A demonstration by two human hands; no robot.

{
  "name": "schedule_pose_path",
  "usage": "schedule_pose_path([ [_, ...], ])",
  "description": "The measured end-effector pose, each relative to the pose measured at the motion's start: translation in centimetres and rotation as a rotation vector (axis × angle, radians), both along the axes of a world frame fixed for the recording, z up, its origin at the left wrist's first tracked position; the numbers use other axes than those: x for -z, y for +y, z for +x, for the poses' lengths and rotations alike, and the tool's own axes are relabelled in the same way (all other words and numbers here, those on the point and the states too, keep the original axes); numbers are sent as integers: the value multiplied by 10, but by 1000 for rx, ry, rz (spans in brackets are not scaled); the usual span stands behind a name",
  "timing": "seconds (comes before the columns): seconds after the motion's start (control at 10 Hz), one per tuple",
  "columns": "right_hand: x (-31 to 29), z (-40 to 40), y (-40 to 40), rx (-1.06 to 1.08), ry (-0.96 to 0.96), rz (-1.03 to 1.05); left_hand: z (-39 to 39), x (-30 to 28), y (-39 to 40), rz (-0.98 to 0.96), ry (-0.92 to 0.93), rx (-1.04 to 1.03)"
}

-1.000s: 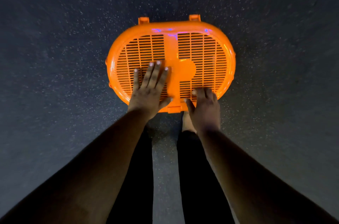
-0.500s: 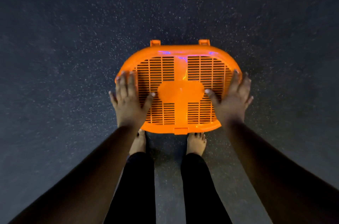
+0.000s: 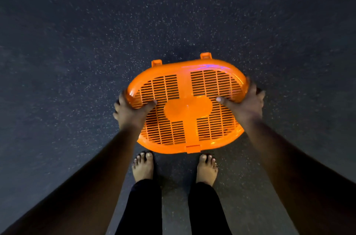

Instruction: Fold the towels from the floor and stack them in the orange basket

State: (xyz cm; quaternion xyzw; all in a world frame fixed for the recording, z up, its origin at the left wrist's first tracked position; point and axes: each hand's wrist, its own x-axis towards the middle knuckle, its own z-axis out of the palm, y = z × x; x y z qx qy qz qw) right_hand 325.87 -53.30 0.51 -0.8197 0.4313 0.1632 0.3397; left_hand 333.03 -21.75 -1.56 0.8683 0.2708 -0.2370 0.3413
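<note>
Dark speckled floor (image 3: 96, 42) fills whole view; dim light, brighter near centre, edges darker.

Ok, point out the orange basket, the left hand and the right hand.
orange basket (image 3: 187, 107): head view, on the solid round centre of its slatted lid.
left hand (image 3: 131, 113): head view, on the back of the hand gripping the basket's left end.
right hand (image 3: 246, 107): head view, on the back of the hand gripping the right end.

What sort of place this is cannot be told with certainty. A dark, speckled floor (image 3: 81, 57) fills the whole view, dimly lit. A person stands on it with bare feet (image 3: 143, 167), which hints at a home interior.
</note>
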Motion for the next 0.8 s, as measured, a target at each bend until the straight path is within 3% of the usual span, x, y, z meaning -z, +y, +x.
schedule_pose_path([
  [0.2, 14, 49, 16, -264, 176, -131, 22, 4, -6, 260, -69, 375],
  [0.3, 9, 35, 38, -644, 126, -287, 6, 3, -25, 279, -214, 785],
  [0.4, 12, 12, 53, -937, 57, -306, -17, 9, -30, 289, -278, 998],
  [0.6, 24, 7, 61, -1027, 93, -303, -34, 21, -28, 360, -261, 1060],
  [0.8, -22, 0, 66, -916, 112, -231, -42, -36, -37, 308, -93, 961],
])
